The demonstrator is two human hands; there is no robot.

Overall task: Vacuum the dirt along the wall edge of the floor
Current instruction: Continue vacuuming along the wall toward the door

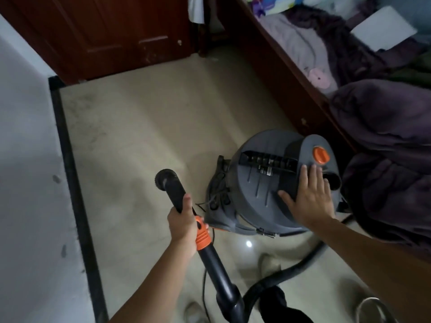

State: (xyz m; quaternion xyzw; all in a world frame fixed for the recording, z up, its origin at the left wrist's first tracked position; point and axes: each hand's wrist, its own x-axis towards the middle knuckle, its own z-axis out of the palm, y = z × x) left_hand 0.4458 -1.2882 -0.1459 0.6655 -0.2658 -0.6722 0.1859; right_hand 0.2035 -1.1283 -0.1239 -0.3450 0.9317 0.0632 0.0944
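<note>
Beige floor (140, 127); grey dirt (81, 106) lies along the black baseboard (70, 159), left side.
Left hand (184, 222) grips the vacuum wand (173, 190); right hand (307, 194) rests flat, fingers straight, on the grey canister (254, 183) beside the bed (384, 127).

**Person holding a vacuum wand beside a grey canister vacuum**

Seen from above, the left hand (184, 223) grips a black vacuum wand (175, 192) just above its orange collar (201, 236). The right hand (307, 194) rests flat, fingers straight, on top of the grey canister vacuum (263, 183), near its orange knob (321, 155). Dusty smudges (79, 106) mark the beige floor (140, 127) beside a black skirting board (72, 178). Purple bedding (384, 127) lies to the right.
</note>
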